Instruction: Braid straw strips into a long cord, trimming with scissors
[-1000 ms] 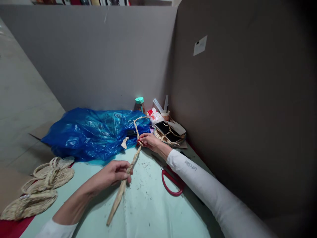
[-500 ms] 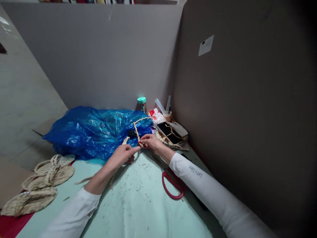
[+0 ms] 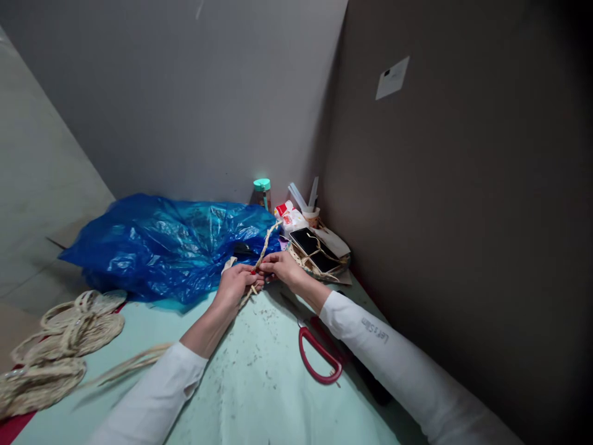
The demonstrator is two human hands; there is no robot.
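Observation:
Both my hands meet over the table, working on a pale braided straw cord [image 3: 265, 244] that rises between them and bends toward the back right. My left hand [image 3: 234, 283] is closed on the cord's lower part; loose straw strands [image 3: 134, 361] trail behind its wrist to the left. With thumb and fingers pinched, my right hand [image 3: 281, 267] grips the cord beside the left fingertips. A small red bit [image 3: 253, 272] shows at the fingers; what it is I cannot make out. Red-handled scissors [image 3: 320, 355] lie below my right forearm.
A crumpled blue plastic bag [image 3: 162, 241] fills the back left. Several woven straw sandals [image 3: 74, 334] lie at the left edge. In the back corner are a jar with a turquoise lid [image 3: 262, 185], a cup [image 3: 312, 216] and a phone [image 3: 315, 250] on a basket. Grey panels stand behind and right.
My left hand has turned and come closer to the right one, now wrapping the cord. The cord stands straighter, and the loose strands have swung out to the left. The view has shifted slightly.

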